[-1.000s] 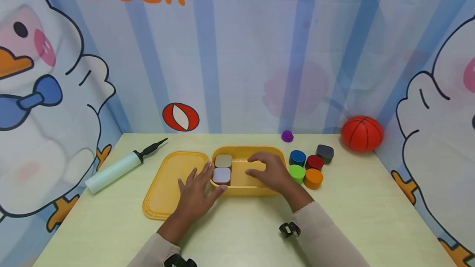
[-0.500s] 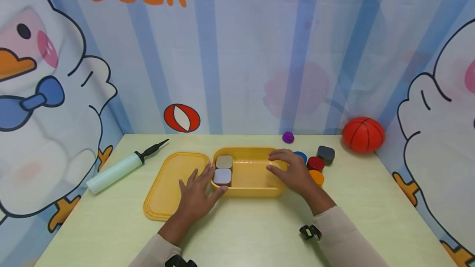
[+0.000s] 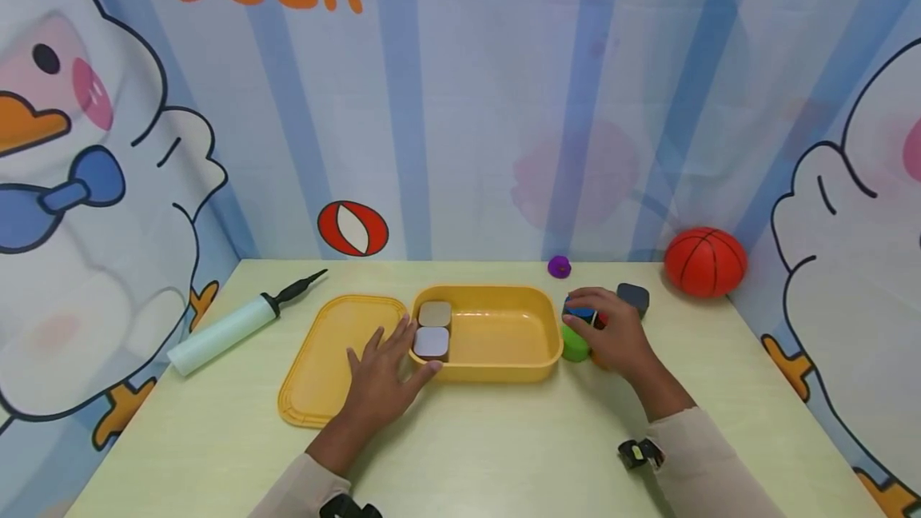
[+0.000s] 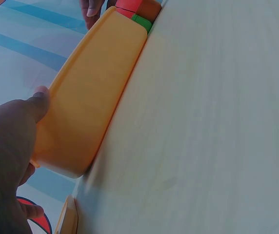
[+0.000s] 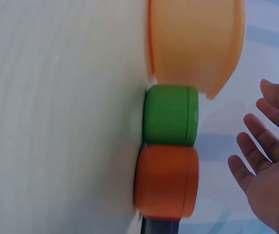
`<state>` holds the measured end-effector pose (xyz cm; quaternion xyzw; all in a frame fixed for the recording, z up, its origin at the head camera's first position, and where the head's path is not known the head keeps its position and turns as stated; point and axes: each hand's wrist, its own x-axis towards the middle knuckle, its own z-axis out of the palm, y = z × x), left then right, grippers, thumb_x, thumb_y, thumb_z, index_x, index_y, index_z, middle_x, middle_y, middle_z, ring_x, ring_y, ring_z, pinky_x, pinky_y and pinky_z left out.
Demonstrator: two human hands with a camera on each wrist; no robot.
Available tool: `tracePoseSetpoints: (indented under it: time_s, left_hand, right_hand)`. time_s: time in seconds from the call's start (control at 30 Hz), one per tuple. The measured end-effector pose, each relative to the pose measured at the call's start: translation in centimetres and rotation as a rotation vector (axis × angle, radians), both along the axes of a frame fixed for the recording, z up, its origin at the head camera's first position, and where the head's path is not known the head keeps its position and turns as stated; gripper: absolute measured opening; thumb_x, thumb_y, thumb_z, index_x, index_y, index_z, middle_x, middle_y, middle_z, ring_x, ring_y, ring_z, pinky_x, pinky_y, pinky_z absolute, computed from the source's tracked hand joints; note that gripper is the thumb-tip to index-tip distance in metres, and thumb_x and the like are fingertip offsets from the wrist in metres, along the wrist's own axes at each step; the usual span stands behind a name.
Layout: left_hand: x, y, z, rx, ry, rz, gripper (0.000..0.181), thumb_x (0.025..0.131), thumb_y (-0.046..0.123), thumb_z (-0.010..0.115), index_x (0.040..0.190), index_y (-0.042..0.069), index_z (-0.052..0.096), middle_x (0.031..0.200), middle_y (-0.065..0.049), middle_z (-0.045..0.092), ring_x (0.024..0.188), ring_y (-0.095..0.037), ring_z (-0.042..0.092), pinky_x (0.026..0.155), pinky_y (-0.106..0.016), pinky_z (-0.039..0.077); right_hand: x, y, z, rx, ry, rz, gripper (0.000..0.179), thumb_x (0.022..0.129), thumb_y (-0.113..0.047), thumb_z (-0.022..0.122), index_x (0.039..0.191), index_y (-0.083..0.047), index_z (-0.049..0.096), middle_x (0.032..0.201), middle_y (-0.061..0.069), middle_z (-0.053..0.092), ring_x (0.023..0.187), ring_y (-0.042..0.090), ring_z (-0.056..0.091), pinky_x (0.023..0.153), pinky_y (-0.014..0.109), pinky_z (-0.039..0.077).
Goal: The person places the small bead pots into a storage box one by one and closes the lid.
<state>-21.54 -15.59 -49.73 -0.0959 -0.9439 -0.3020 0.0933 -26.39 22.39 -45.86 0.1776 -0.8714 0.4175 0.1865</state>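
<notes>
A yellow rectangular box (image 3: pixel 504 334) stands on the table, with a beige block (image 3: pixel 435 313) and a pale lilac-topped block (image 3: pixel 431 342) inside its left end. My left hand (image 3: pixel 381 386) touches the box's left front corner, fingers spread, thumb by the near rim. Above the small coloured pieces to the box's right hovers my right hand (image 3: pixel 615 334), loosely bent and holding nothing. Its fingers partly cover a blue-topped piece (image 3: pixel 578 310) and a red one. A green round piece (image 3: pixel 574 344) and an orange round piece (image 5: pixel 166 180) sit below the hand.
A matching yellow lid (image 3: pixel 338 358) lies flat left of the box. Further left is a pale green hand pump (image 3: pixel 223 338). At the back are a purple small object (image 3: pixel 559 266), a dark block (image 3: pixel 633 296) and a red basketball (image 3: pixel 705 262), before a printed curtain.
My right hand has moved right, from over the inside of the box to above the coloured pieces. The left hand stays at the box's corner.
</notes>
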Motion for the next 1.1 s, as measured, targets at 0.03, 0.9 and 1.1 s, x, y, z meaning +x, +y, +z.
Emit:
tracePoseSetpoints:
  time_s: [0.03,0.9,1.1]
  left_hand:
    - [0.0,0.0,0.0,0.000,0.002,0.000,0.086,0.101,0.061,0.070,0.169,0.017,0.043,0.178,-0.003,0.037,0.164,-0.054,0.031,0.118,-0.095,0.005]
    - [0.2,-0.1,-0.1,0.011,-0.003,0.000,0.086,0.101,0.061,0.070,0.169,0.017,0.043,0.178,-0.003,0.037,0.164,-0.053,0.031,0.118,-0.095,0.004]
    - [0.0,-0.1,0.0,0.004,-0.007,0.003,0.087,0.101,0.063,0.068,0.169,0.017,0.043,0.178,-0.002,0.036,0.165,-0.052,0.030,0.119,-0.094,0.004]
  right_hand:
    - [0.0,0.4,-0.1,-0.008,-0.014,-0.007,0.022,0.097,-0.005,0.082,0.116,0.004,0.081,0.134,0.022,0.074,0.133,0.043,0.065,0.121,0.049,0.050]
    - [-1.9,8.3,-3.9,-0.208,-0.206,-0.237,0.043,0.111,-0.028,0.067,0.141,0.003,0.069,0.162,0.022,0.050,0.156,0.042,0.040,0.127,0.070,0.036]
    - [-2.3,9.4,-4.2,-0.220,-0.268,-0.225,0.053,0.112,-0.033,0.065,0.151,0.002,0.060,0.169,0.023,0.042,0.159,0.043,0.036,0.127,0.069,0.036]
